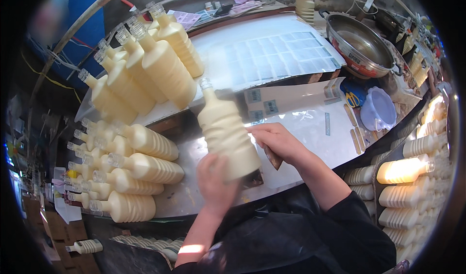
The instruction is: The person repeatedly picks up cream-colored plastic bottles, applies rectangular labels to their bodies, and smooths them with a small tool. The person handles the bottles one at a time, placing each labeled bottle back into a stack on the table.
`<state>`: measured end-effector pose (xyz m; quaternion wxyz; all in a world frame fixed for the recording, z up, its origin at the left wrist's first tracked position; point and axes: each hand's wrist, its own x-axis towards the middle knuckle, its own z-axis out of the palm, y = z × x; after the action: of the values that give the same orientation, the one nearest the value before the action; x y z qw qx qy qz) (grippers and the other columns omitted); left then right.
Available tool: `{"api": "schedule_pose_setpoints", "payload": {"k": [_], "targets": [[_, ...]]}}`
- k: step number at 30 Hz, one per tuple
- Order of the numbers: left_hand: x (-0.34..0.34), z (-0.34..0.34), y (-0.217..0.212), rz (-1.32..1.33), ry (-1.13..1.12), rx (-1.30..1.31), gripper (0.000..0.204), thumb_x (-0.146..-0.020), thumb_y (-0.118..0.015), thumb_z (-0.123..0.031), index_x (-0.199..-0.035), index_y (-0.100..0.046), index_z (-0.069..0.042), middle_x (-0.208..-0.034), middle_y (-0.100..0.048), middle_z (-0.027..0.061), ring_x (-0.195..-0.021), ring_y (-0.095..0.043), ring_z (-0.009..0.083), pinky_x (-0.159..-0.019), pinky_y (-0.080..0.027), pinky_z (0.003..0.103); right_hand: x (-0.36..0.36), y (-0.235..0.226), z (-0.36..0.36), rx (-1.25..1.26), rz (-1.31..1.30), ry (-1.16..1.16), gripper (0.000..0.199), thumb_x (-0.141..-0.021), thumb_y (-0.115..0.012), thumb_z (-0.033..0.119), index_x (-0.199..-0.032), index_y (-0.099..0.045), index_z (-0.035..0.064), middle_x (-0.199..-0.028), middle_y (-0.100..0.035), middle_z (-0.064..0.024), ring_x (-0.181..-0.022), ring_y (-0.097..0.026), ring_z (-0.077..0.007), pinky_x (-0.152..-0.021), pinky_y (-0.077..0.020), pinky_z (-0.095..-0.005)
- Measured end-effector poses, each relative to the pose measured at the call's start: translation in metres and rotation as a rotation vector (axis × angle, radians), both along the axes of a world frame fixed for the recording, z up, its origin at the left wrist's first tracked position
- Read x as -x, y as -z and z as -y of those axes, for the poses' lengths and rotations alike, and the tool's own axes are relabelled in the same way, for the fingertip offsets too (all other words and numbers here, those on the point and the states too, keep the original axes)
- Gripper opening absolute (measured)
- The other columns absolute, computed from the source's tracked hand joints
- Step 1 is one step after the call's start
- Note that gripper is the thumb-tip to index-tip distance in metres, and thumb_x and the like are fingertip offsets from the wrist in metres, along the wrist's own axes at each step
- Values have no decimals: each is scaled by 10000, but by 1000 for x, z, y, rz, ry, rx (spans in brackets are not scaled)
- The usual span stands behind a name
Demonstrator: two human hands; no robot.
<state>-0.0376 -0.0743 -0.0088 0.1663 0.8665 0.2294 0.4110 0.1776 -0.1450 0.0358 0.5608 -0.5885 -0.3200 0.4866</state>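
A cream-coloured bottle (pixel 225 128) with a clear threaded neck leans over the middle of the work table, its neck pointing away and slightly left. My left hand (pixel 213 184), a little blurred, is closed on the lower left side of this bottle. Against its right side rest the fingertips of my right hand (pixel 279 140). Tucked in the right hand's curled fingers is a flat brown wedge-shaped piece (pixel 273 158), its pointed end showing below the palm. Part of the bottle's lower left is hidden by the left hand.
Cream bottles (pixel 162 70) stand in a group at the far left; others (pixel 133 174) lie stacked below. A label sheet (pixel 281 55) covers the raised board. Rightward are a metal pan (pixel 361 41), yellow scissors (pixel 353 99), a lavender bucket (pixel 377 110) and more bottles (pixel 405 169).
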Motion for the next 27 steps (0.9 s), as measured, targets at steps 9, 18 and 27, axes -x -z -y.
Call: {"api": "schedule_pose_setpoints", "payload": {"k": [9,18,27], "targets": [[4,8,-18,-207,10,-110,703,-639,-872,-57,-1303,-641,-33,-1300,-557,187,-1223,-544,420,-1046,-446,512,-70,28,42,203,656,292,341,-982,-623,333,-963,-752,18,-653,-645,-100,-564,-612,-167,-582,-501,-336],[5,9,-14,-213,29,-55,597,-755,-837,-190,-1293,-636,-31,-1357,-514,200,-1281,-487,440,-1072,-416,543,-37,57,165,219,1199,188,187,-925,-654,190,-1066,-745,108,-860,-647,-112,-720,-668,-350,-662,-549,-445],[6,9,-8,-226,-6,-73,642,-747,-855,-196,-1320,-614,-38,-1373,-485,195,-1283,-480,434,-1070,-418,534,20,53,185,369,1223,-16,437,-915,-691,202,-1329,-609,89,-888,-601,-108,-698,-661,-286,-567,-523,-412]]}}
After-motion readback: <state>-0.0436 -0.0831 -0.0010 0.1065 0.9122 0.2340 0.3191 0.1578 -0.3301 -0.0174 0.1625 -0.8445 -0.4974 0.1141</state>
